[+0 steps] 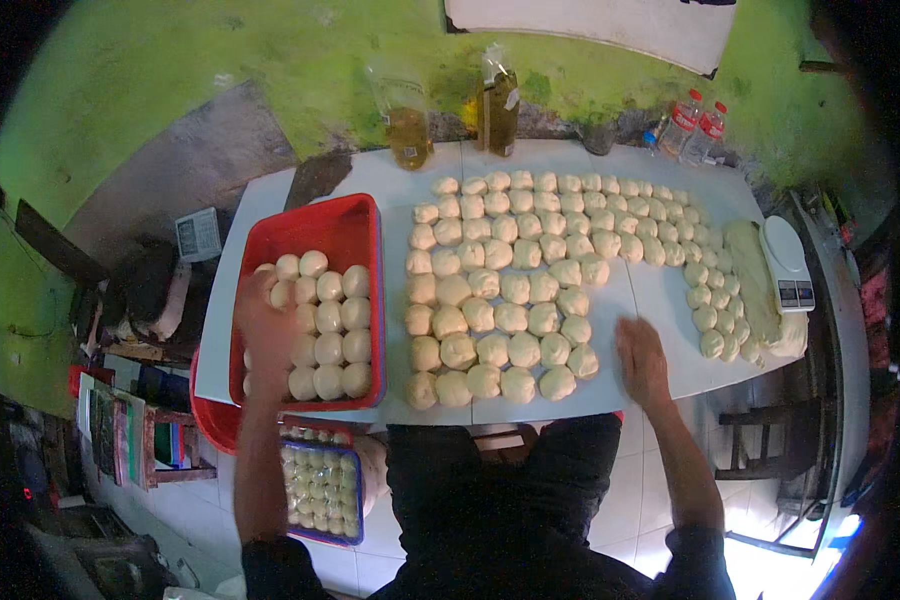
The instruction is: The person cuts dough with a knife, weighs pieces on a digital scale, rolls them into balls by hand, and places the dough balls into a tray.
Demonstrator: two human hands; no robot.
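Note:
My left hand point(266, 311) is over the red plastic tray point(307, 214) at the left, blurred, among smooth round dough balls point(330, 316); whether it holds one cannot be seen. My right hand point(640, 352) rests on or just above the white table, right of the rows of rougher dough pieces point(514, 319); its fingers are curled and blurred, and their grip is unclear. A smaller group of dough pieces point(712, 307) lies farther right, beside a long slab of dough point(752, 277).
A white digital scale point(787, 255) stands at the right edge. Oil pouches point(409, 131), a glass point(598, 135) and plastic bottles point(679, 129) line the wall. Below the table's front edge is a blue tray point(360, 499) of covered dough balls.

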